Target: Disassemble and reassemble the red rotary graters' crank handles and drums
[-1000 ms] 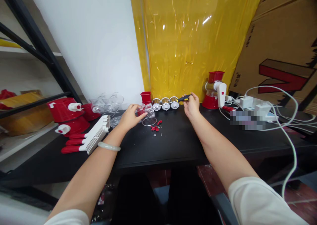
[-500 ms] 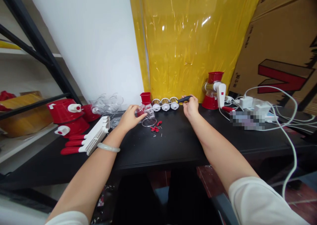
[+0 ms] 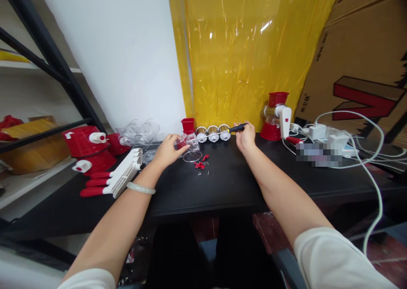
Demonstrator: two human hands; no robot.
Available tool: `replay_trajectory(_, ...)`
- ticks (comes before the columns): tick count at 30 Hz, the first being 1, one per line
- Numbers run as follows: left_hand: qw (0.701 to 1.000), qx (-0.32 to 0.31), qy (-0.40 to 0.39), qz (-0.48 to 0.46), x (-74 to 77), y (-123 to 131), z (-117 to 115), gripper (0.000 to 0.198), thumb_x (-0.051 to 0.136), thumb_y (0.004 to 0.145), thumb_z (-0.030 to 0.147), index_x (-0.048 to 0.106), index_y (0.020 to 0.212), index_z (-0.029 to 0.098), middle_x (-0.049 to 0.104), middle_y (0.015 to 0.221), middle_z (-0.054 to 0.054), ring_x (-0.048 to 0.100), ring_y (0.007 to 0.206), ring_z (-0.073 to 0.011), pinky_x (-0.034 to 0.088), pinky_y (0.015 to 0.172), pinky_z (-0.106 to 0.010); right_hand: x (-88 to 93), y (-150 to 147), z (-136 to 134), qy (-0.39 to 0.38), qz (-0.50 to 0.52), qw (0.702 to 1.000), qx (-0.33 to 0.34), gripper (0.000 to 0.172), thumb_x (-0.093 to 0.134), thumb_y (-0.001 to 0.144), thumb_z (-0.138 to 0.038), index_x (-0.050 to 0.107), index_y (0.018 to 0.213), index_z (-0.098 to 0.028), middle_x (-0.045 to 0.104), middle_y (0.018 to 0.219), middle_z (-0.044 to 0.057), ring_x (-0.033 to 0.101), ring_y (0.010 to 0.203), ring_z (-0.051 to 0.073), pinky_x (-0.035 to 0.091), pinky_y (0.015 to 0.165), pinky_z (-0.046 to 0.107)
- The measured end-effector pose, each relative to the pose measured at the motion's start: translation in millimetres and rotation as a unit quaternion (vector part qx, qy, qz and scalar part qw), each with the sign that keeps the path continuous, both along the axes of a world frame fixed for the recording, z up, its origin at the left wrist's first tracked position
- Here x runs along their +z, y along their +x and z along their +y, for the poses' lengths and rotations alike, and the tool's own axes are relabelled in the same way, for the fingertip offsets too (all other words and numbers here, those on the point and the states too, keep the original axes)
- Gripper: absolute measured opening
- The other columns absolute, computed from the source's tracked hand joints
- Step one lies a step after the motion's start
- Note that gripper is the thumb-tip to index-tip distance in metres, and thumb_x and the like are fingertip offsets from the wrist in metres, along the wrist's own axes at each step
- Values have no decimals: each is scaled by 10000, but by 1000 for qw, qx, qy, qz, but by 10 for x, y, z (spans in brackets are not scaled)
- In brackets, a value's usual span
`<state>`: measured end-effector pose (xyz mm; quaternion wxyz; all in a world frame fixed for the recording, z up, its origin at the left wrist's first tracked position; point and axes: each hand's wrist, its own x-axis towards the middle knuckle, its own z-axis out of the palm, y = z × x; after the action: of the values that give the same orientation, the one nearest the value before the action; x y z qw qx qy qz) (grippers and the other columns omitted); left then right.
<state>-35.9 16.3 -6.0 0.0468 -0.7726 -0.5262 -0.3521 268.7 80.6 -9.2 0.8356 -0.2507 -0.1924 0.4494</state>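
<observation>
My left hand (image 3: 171, 150) is closed around a clear plastic grater housing (image 3: 192, 143) with a red part inside, resting on the black table. My right hand (image 3: 246, 138) grips the black and yellow handle of a screwdriver (image 3: 238, 128). The screwdriver's long shaft points left, its tip reaching the clear housing by my left fingers; the exact contact is too small to make out. Small red plastic pieces (image 3: 199, 165) and several tiny metal pins or screws lie just in front of the housing. Three metal grater drums (image 3: 213, 133) with white ends stand behind the shaft.
An assembled red and white rotary grater (image 3: 275, 116) stands at the back right, beside white chargers and cables (image 3: 318, 132). On the left are white crank handles with red grips (image 3: 118, 177), red bases (image 3: 83, 147) and more clear housings (image 3: 138, 133). A cardboard box (image 3: 356, 60) leans at right.
The whole view has shifted very slightly. Both hands, the housing and the screwdriver keep practically the same positions relative to each other.
</observation>
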Motion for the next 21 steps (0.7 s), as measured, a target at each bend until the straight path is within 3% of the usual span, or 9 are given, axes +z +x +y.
replay_trajectory(5, 1000, -1, -1, 2, 0, 3, 1, 435, 646, 836, 587, 593, 1082, 232, 610, 1189, -89, 605, 1123, -282, 485, 1003, -429, -14, 19, 3, 4, -32, 999, -12, 289, 448, 836, -168, 511, 1097, -274, 542, 1025, -13, 677, 875, 102, 532, 831, 325)
replay_trajectory(11, 1000, 0, 0, 1, -8, -4, 12, 465, 641, 836, 598, 594, 1099, 217, 607, 1194, -95, 604, 1127, -284, 481, 1011, -431, 16, 42, -43, -44, -26, 999, -12, 352, 420, 789, -109, 546, 1083, -255, 596, 929, -25, 606, 836, 93, 520, 755, 260)
replay_trajectory(21, 1000, -1, 2, 4, -9, -12, 1, 472, 635, 841, 609, 592, 1116, 228, 601, 1207, -97, 615, 1109, -282, 492, 992, -433, -9, 60, -27, -27, -26, 999, -3, 331, 479, 764, -131, 516, 1063, -270, 619, 898, -44, 620, 761, 92, 520, 725, 266)
